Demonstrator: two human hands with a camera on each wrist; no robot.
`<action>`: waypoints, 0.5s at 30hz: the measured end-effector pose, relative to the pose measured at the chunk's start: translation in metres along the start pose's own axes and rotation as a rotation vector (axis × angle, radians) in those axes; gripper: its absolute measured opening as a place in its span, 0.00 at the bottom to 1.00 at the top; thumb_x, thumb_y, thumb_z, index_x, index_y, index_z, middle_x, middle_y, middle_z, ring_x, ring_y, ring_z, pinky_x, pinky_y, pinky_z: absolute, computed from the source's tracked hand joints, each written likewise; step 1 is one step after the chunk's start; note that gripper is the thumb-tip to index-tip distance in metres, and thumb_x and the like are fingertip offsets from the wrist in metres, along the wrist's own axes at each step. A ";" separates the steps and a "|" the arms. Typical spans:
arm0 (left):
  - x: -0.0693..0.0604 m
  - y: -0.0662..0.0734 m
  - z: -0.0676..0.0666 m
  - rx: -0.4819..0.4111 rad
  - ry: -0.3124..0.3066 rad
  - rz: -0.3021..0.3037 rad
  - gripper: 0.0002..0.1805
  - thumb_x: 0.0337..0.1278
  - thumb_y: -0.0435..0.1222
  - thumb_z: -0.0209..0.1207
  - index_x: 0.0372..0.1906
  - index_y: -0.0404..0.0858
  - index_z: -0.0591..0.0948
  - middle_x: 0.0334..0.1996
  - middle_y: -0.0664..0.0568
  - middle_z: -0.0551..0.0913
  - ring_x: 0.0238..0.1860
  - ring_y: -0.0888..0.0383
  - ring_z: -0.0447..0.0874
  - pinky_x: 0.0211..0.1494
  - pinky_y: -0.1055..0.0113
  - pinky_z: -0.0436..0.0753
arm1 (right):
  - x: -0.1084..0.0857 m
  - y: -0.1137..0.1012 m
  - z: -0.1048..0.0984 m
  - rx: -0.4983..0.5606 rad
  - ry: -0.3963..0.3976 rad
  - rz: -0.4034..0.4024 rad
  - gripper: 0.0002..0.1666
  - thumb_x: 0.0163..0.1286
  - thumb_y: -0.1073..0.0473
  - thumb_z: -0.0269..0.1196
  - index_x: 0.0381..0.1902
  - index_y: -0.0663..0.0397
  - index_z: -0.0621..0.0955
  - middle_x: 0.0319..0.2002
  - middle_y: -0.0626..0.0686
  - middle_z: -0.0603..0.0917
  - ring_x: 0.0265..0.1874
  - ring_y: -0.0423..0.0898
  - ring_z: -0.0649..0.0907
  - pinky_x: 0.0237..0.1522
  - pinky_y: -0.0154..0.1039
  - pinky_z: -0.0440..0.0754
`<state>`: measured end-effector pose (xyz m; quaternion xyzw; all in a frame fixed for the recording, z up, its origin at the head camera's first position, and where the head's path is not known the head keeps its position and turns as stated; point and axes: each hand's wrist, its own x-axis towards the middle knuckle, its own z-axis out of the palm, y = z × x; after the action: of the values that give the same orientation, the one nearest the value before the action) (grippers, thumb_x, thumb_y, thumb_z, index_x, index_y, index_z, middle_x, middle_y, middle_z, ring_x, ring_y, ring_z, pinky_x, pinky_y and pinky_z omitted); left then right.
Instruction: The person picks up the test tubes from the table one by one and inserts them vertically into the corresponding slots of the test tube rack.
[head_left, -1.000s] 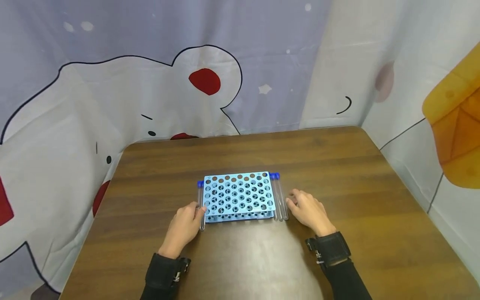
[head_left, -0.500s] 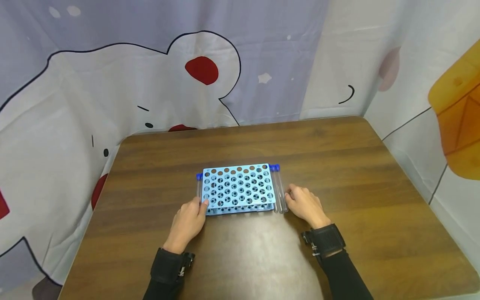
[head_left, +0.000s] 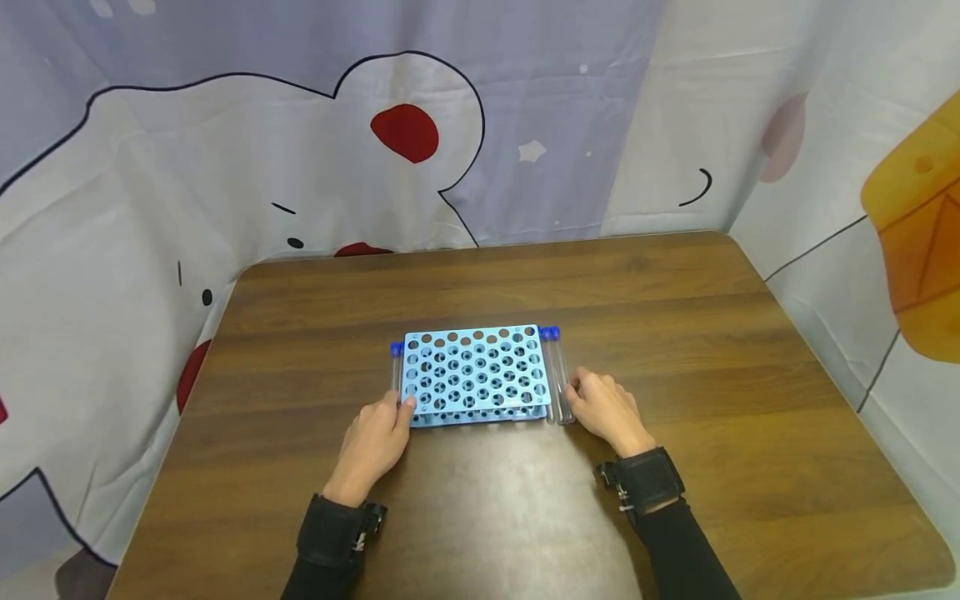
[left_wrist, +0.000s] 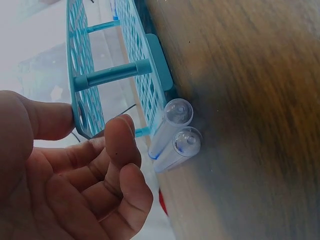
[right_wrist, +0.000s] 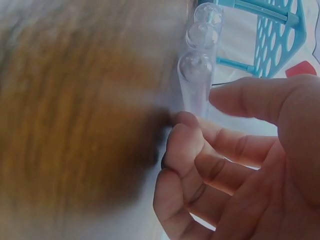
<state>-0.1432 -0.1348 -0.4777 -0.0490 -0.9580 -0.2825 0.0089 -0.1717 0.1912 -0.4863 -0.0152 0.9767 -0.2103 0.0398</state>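
Note:
A light blue test tube rack with rows of round holes stands at the middle of the table. My left hand grips its near left corner; in the left wrist view the thumb lies against the upper plate with curled fingers opposite. Two clear test tubes with blue caps lie along the rack's left side. Three more lie on its right. My right hand pinches the outermost of these, a test tube, between thumb and index finger, near its rounded bottom. The tube still lies beside the others.
The brown wooden table has its far edge against a patterned cloth with cartoon figures. More cloth hangs along the right side. Both wrists wear black straps.
My right hand has moved left onto the outermost tube, and its fingers have closed there. My left hand has settled on the rack's corner. The head view has tilted down slightly.

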 end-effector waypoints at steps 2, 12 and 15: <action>0.000 0.000 0.000 -0.007 -0.006 0.002 0.17 0.67 0.44 0.46 0.24 0.39 0.68 0.16 0.52 0.64 0.17 0.56 0.64 0.19 0.65 0.62 | 0.000 0.000 0.000 -0.007 -0.006 0.010 0.10 0.63 0.52 0.56 0.35 0.52 0.77 0.24 0.48 0.77 0.22 0.46 0.75 0.21 0.41 0.69; -0.001 -0.002 0.001 -0.011 -0.025 -0.021 0.19 0.68 0.45 0.44 0.23 0.39 0.67 0.15 0.52 0.62 0.15 0.56 0.62 0.18 0.65 0.60 | 0.001 -0.004 -0.002 -0.046 -0.037 0.072 0.11 0.62 0.49 0.57 0.30 0.51 0.74 0.22 0.51 0.76 0.21 0.48 0.75 0.20 0.42 0.67; -0.001 -0.001 0.001 -0.009 -0.028 -0.017 0.19 0.68 0.45 0.44 0.23 0.39 0.67 0.15 0.52 0.63 0.15 0.56 0.63 0.18 0.65 0.61 | 0.000 -0.005 -0.003 -0.059 -0.042 0.099 0.13 0.61 0.48 0.58 0.28 0.51 0.73 0.23 0.51 0.76 0.21 0.48 0.75 0.20 0.42 0.67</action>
<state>-0.1427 -0.1355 -0.4790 -0.0448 -0.9571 -0.2863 -0.0070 -0.1722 0.1883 -0.4818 0.0278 0.9810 -0.1787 0.0702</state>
